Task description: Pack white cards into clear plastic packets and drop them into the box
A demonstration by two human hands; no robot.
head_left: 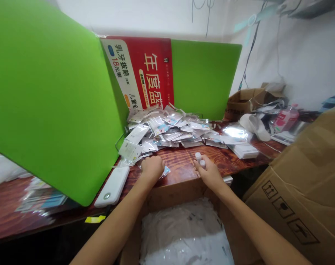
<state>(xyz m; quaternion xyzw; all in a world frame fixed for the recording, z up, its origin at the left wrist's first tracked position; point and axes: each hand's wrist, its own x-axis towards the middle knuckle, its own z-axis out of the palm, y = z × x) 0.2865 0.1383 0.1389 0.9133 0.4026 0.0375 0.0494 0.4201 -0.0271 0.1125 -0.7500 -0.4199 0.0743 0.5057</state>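
Open box (175,197), bottom centre, whitish contents (184,235), whether finished unclear | packet pile (173,127), centre, seemingly much left | left hand (153,166), centre, curled, grip unclear | right hand (210,173), right of centre, clamped | clear packet (166,170) beside left hand | two white-capped tubes (202,163) in right's grip

The left hand (153,167) partly hides what seems a clear packet (166,171).
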